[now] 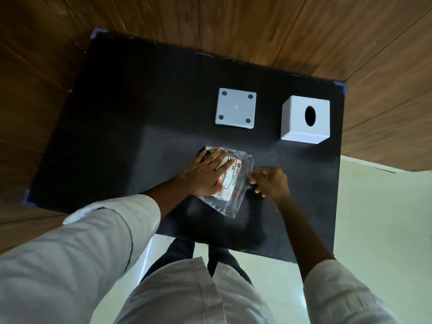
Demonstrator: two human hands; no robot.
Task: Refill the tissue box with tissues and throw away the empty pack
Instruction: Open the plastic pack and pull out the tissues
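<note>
Desk (140,113): carries everything
Tissue pack (236,183): near edge, under left hand (205,174)
Box base (235,108): behind pack
Tissue box (304,122): right of base

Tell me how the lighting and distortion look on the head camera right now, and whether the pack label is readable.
Head view: dim overall, the black table nearly featureless; wide-angle bending curves the floorboards at the edges; glare on the clear tissue pack under the left hand, label only partly legible; right hand slightly soft; white tissue box and base plate well exposed.
</note>
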